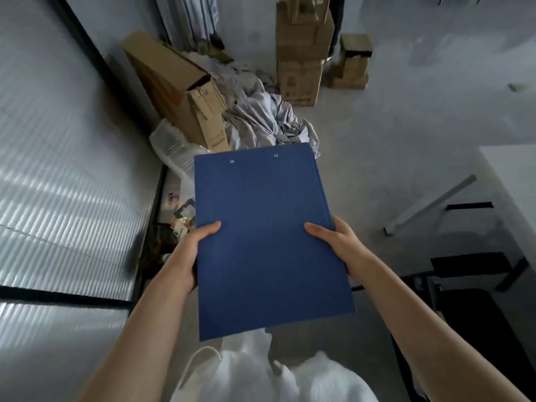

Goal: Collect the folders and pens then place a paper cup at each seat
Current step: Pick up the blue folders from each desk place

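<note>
I am looking down at one grey floor (391, 134), the largest surface, running from near to far. On the left one ribbed translucent wall panel (52, 175) is standing. At the right edge one white table (510, 181) is showing a corner, with one dark chair (478, 314) near it. Along the far side I am counting four cardboard boxes: one long box (171, 85) leaning at the left, two stacked boxes (303, 53) in the middle, and one small box (355, 59) to their right. One heap of pale cloth (261, 114) is lying between the long box and the stack.

At centre, one stack of blue folders (266, 236) is being held flat above the floor; extra edges are showing at its far right corner, but I cannot tell how many folders it contains. Two rivets are showing near its far edge.

The left hand (194, 250) is gripping the stack's left edge, thumb on top. The right hand (339, 242) is gripping the right edge likewise, fingers hidden beneath.
</note>
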{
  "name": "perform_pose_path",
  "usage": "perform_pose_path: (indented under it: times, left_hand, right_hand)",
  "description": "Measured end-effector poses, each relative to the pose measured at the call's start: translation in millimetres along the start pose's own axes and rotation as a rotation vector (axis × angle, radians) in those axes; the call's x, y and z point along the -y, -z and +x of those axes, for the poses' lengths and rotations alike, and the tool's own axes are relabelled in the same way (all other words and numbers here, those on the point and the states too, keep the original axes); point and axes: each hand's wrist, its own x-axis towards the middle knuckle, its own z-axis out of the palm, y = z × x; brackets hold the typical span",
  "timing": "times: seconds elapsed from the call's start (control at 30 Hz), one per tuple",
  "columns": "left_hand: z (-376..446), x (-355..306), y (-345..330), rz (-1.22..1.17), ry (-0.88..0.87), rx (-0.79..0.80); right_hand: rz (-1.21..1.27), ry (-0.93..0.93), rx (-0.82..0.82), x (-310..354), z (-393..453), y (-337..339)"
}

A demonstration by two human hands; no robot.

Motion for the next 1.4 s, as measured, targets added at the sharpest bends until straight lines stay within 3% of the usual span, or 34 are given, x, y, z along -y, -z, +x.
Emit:
perform_pose_path:
  times: [0.17,0.37,0.87,1.2,1.4]
  left_hand:
    - [63,-63,-16,0.076,-0.005,0.096]
    - [128,-100,-81,0.192,0.064,0.197]
    - [283,-170,-378,0.327,0.123,0.393]
    - [382,-225,-515,0.393,0.167,0.524]
    - [456,-271,-597,0.519,0.198,0.625]
  right_hand:
    - [0.114,-0.009,-0.084,30,46,-8]
    - [0.270,-0.026,-0.234,46,82,31]
    - [0.362,0.053,-0.468,166,190,267]
    - [0.413,0.082,-0.555,225,274,360]
    - [0.501,0.071,-0.688,263,336,401]
